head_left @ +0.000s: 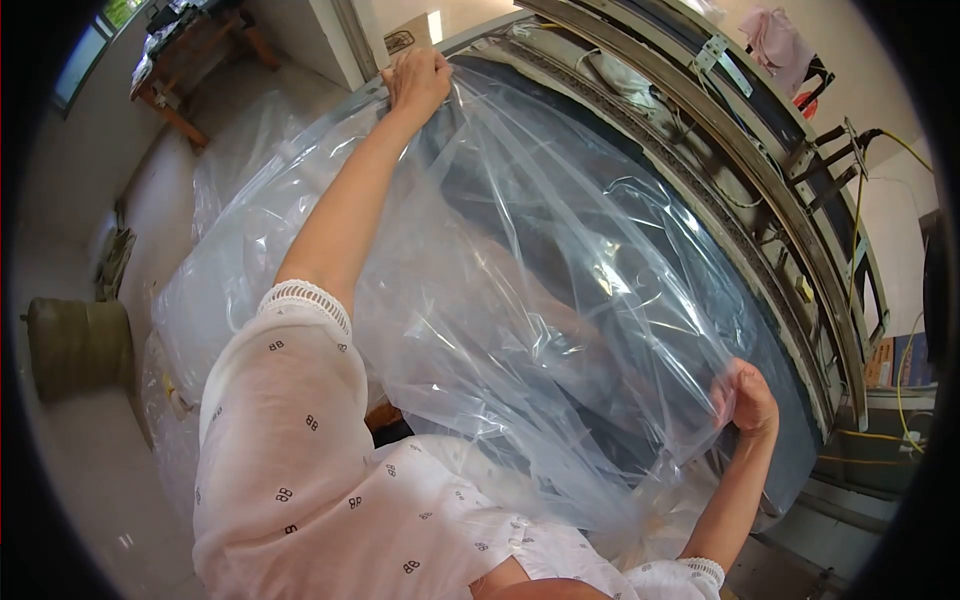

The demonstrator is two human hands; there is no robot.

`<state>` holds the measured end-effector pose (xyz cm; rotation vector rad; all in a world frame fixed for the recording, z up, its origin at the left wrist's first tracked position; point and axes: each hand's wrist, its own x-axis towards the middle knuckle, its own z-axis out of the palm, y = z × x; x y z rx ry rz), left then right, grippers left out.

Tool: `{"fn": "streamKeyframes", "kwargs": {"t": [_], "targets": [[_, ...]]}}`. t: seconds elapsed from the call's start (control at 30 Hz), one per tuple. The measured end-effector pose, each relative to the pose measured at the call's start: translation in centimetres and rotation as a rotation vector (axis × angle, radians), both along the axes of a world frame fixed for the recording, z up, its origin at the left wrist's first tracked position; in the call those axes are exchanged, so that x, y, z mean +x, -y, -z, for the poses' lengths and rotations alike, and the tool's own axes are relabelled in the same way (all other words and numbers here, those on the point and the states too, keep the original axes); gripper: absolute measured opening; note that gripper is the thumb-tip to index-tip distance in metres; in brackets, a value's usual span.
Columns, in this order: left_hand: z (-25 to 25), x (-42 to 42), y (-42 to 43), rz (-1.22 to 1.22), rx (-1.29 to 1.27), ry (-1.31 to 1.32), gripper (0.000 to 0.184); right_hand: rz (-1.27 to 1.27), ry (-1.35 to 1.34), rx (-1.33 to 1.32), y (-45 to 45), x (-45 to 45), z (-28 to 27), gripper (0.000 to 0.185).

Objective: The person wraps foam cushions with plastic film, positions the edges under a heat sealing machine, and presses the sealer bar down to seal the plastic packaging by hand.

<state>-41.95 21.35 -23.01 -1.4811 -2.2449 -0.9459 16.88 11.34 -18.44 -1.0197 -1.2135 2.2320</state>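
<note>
A large sheet of clear plastic (540, 290) spreads in wrinkled folds over a dark flat surface (800, 440) and hangs down toward the left. Near the top, my left hand (418, 85) has its fingers closed on the sheet's far edge, with the arm stretched out. My right hand (748, 398) is at the lower right, its fingers curled round a gathered part of the same plastic. Between the two hands the sheet is drawn into long, shiny creases.
A long machine frame (760, 190) with rails and wires curves along the right side. At the top left stands a wooden table (205, 60). A greenish round drum-like object (80, 345) is on the floor at the left. Pink cloth (778, 48) hangs at the top right.
</note>
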Motion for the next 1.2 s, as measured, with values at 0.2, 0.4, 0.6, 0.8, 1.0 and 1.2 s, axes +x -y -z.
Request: {"fn": "streamKeyframes", "kwargs": {"t": [0.2, 0.4, 0.6, 0.8, 1.0, 1.2], "targets": [[1.4, -1.7, -1.4, 0.01, 0.032, 0.18, 0.015, 0.005, 0.091, 0.04, 0.2, -0.6, -0.3, 0.034], [-1.0, -3.6, -2.1, 0.342, 0.057, 1.07, 0.024, 0.123, 0.162, 0.112, 1.4, -2.3, -1.3, 0.029], [-5.4, -1.8, 0.1, 0.565, 0.199, 1.185, 0.01, -0.007, 0.217, 0.231, 3.7, -0.7, -2.5, 0.02], [0.5, -8.4, -6.7, 0.165, 0.227, 0.069, 0.029, -0.469, 0.511, -0.026, 15.5, 4.5, 3.2, 0.029], [2.7, 0.9, -2.4, 0.226, 0.083, -0.062, 0.023, -0.236, 1.92, 0.22, 27.2, 18.6, 12.3, 0.021], [3.3, 2.3, -4.6, 0.328, 0.098, -0.15, 0.024, 0.822, 2.49, 0.394, 29.3, 32.3, 3.0, 0.013]]}}
